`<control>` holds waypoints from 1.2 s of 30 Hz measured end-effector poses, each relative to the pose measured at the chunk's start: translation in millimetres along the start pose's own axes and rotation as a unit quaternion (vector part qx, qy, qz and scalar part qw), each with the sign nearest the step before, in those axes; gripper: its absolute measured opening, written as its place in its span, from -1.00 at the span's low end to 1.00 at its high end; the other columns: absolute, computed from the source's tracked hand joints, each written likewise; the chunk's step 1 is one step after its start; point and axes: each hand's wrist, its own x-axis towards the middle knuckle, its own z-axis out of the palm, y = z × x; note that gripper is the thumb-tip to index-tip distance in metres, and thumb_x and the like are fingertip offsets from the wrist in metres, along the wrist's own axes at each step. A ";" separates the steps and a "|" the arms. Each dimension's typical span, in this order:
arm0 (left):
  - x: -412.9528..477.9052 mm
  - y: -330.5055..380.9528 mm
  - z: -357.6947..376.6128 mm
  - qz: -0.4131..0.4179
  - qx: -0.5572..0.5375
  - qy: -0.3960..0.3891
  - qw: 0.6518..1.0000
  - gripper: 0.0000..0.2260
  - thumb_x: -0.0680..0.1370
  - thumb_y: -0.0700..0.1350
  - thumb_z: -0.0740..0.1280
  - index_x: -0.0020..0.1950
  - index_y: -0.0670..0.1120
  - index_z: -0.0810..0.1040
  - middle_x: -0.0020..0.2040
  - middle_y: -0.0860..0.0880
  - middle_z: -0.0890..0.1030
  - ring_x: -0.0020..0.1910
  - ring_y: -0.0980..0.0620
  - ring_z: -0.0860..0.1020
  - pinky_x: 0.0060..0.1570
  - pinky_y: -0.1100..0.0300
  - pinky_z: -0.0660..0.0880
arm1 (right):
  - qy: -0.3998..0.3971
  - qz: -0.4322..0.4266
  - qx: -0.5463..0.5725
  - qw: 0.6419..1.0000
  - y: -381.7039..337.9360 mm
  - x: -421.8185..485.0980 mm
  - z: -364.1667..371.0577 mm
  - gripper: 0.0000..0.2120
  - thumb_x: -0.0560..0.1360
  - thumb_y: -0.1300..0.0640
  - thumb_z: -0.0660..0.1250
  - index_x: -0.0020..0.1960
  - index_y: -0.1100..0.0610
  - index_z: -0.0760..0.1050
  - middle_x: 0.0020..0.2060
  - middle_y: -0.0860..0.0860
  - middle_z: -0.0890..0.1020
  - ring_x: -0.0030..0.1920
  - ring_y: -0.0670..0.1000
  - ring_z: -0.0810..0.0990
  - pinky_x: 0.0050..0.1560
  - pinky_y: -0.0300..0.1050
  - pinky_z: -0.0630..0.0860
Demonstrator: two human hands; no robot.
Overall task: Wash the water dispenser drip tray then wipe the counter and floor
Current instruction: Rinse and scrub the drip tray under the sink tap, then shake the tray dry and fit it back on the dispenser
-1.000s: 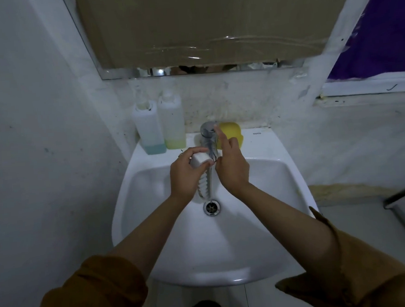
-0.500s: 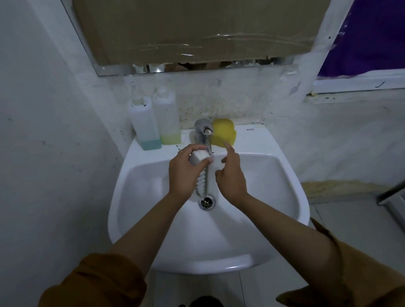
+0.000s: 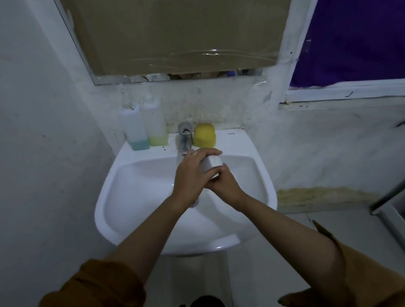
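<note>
Curling over the top of the white drip tray (image 3: pixel 213 164), our left fingers (image 3: pixel 205 153) sit close together with a ring showing on one of them, and the left hand (image 3: pixel 192 178) wraps the tray's upper end. The right hand (image 3: pixel 226 186) cups the lower end from beneath, thumb up against the tray's edge; its other fingers are hidden under the tray, so we cannot tell how they lie. Between both hands the tray hangs above the middle of the white basin (image 3: pixel 104 208), just in front of the chrome faucet (image 3: pixel 185 137) and slightly to its right. We judge this to be the washing step, counter and floor not yet begun. Whether water is running we cannot tell. A yellow sponge (image 3: pixel 204 136) stands just beside the faucet, and two soap bottles (image 3: pixel 144 131) stand on its other side. Next, we would free one hand for sponge or soap while the other keeps the wet, likely slippery tray over the basin.
</note>
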 end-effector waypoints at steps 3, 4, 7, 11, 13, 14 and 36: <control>-9.0 17.7 14.1 -0.041 -0.059 -0.005 0.997 -0.51 0.34 -0.08 0.51 0.05 0.37 0.38 0.07 0.18 0.50 0.08 0.28 0.43 -0.01 0.56 0.34 | -0.010 -0.003 0.036 0.999 -11.2 -18.6 -19.9 -0.73 0.39 0.34 0.36 0.01 0.06 0.50 -0.13 0.02 0.61 -0.16 -0.10 0.63 -0.22 -0.27 0.56; -13.2 23.7 20.3 -0.055 -0.088 0.002 0.995 -0.47 0.33 -0.10 0.51 0.09 0.35 0.36 0.10 0.11 0.50 0.12 0.19 0.42 0.04 0.52 0.35 | -0.010 -0.005 0.037 0.999 -13.2 -23.3 -26.5 -0.74 0.41 0.32 0.34 0.06 0.10 0.49 -0.10 0.05 0.61 -0.14 -0.07 0.62 -0.20 -0.26 0.54; -25.9 41.4 39.0 -0.116 -0.178 0.077 0.974 -0.62 0.48 -0.11 0.39 0.25 0.09 0.39 0.26 -0.04 0.42 0.30 -0.06 0.34 0.25 0.16 0.40 | 0.013 0.003 0.007 1.000 -19.6 -35.5 -43.0 -0.71 0.43 0.16 0.40 0.13 0.12 0.48 0.06 0.13 0.57 0.00 -0.01 0.59 -0.05 -0.17 0.58; -41.5 62.8 55.7 -0.185 -0.244 0.127 0.943 -0.75 0.59 -0.06 0.19 0.27 0.02 0.34 0.35 -0.12 0.35 0.38 -0.08 0.30 0.39 0.06 0.29 | 0.027 0.024 0.001 0.999 -24.7 -53.8 -67.2 -0.63 0.39 0.00 0.47 0.10 0.11 0.46 0.11 0.15 0.50 0.02 -0.02 0.54 0.05 -0.08 0.57; -48.4 73.6 62.9 -0.193 -0.254 0.118 0.940 -0.76 0.58 -0.08 0.24 0.24 -0.02 0.38 0.29 -0.12 0.40 0.32 -0.05 0.38 0.37 -0.03 0.34 | 0.000 0.030 -0.022 0.999 -21.8 -62.2 -78.4 -0.51 0.37 0.02 0.49 0.21 0.07 0.38 0.20 0.14 0.42 0.05 -0.04 0.51 0.01 -0.25 0.51; -51.3 78.5 67.0 -0.200 -0.245 0.117 0.942 -0.74 0.56 -0.08 0.27 0.24 -0.05 0.39 0.26 -0.12 0.41 0.29 -0.04 0.41 0.35 -0.04 0.37 | -0.014 0.031 -0.031 0.999 -19.3 -66.4 -81.8 -0.43 0.36 0.05 0.50 0.28 0.07 0.33 0.23 0.14 0.39 0.11 -0.02 0.49 0.07 -0.21 0.51; -9.0 24.3 72.9 -0.524 -0.530 0.112 0.657 -0.37 0.59 0.26 -0.13 0.55 -0.08 -0.06 0.57 -0.03 0.00 0.55 -0.03 -0.04 0.49 0.02 -0.08 | 0.163 0.021 0.287 0.944 -43.8 -56.5 -96.4 -0.87 0.43 0.13 0.43 -0.05 0.05 0.52 -0.11 -0.01 0.61 0.05 0.11 0.61 0.03 -0.03 0.62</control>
